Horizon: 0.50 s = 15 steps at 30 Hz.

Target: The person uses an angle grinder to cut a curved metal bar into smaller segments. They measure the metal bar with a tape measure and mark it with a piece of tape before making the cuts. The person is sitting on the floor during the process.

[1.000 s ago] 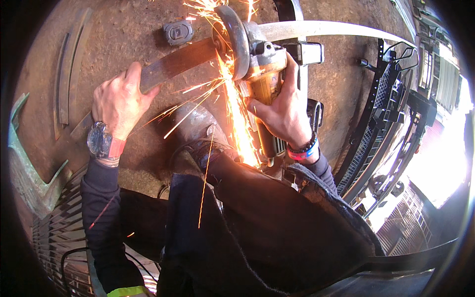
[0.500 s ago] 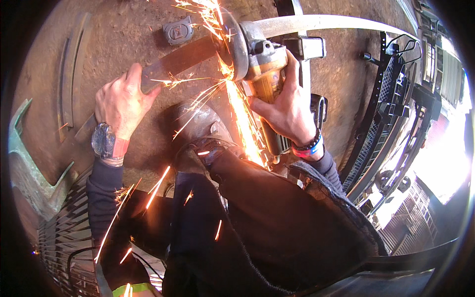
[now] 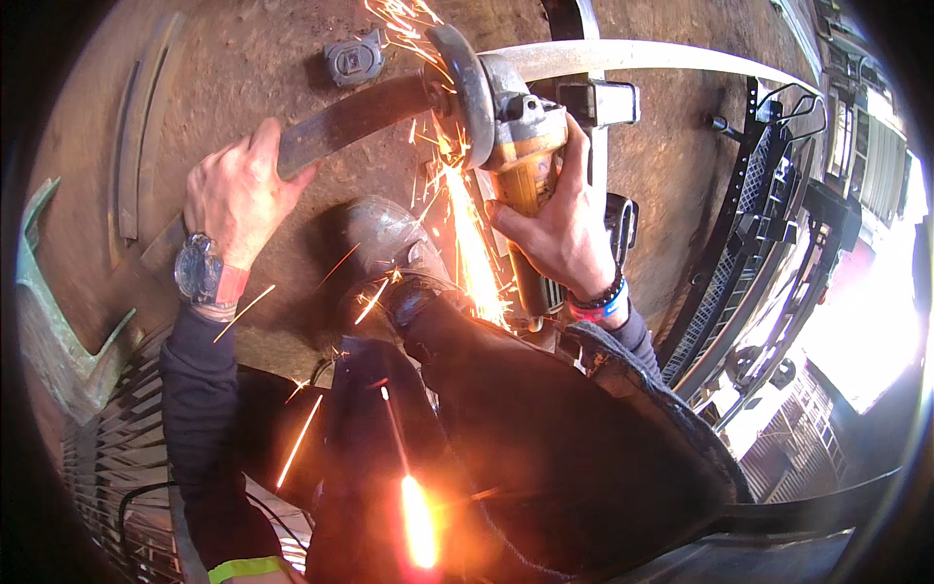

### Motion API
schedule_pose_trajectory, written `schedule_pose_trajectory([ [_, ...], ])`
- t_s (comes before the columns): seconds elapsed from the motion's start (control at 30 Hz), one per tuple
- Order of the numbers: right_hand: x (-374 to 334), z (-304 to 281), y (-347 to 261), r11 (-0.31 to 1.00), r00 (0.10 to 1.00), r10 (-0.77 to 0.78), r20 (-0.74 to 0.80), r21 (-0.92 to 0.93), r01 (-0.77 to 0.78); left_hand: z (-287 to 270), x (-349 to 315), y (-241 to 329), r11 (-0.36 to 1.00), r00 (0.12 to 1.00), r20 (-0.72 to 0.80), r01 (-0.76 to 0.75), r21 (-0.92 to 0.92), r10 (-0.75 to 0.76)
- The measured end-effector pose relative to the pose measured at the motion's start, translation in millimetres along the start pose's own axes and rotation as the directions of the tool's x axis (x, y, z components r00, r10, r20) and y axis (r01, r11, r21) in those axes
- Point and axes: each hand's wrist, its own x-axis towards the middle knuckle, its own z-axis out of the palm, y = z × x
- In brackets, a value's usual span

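Flat, narrow bar of rust-brown steel [image 3: 350, 125] sits above the rough, stained brown floor [image 3: 243, 73], toward the floor's far edge in view. My left hand [image 3: 238, 190] straddles and grips it, index finger at the far side, thumb at the near side; other fingertips hidden, can't tell how they curl. My right hand [image 3: 564, 219] is wrapped round the worn yellow-and-grey angle grinder [image 3: 530, 180], thumb and index either side of its body.

Step in hand, my judgement: cutting across the bar, since bright orange sparks [image 3: 477, 258] pour out beside the curved, scuffed grey metal guard [image 3: 474, 102]. Exact contact line is hidden by guard and glare. Next move calls for a firm left grip and even pressure, wheel square to the bar; a twist could make it bind.

Past the grinder, a long, smooth, pale-grey metal strip [image 3: 662, 55] runs toward the floor's right edge; same piece or not, can't tell. Scuffed brown boot [image 3: 379, 234] is on the near side of the bar, sparks passing close. Dark brown, heavy-looking apron [image 3: 574, 419] covers my leg. Squarish grey tape measure [image 3: 354, 60] lies beyond the bar, apart. Thin rusty metal strips [image 3: 146, 136] lie toward the floor's left edge; weathered green angular metal piece [image 3: 73, 336], near left corner. Black metal frame with mesh panels [image 3: 717, 263], right edge.
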Motion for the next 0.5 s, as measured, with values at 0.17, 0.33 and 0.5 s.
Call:
schedule_pose_trajectory([
  [0.17,9,3,-1,0.996,0.996,-0.089,-0.02,-0.005,0.089,-1,-1,0,1.0,1.0,0.001,0.007,-0.01,-0.007],
  [0.33,13,1,-5,1.0,1.0,-0.014,0.0,-0.008,0.014,3,-1,-2,1.0,1.0,-0.007,-0.015,-0.018,0.015],
  [0.5,15,2,-5,0.999,0.999,-0.033,-0.021,-0.011,0.033,0,-1,-1,1.0,1.0,0.005,0.0,-0.006,0.0],
])
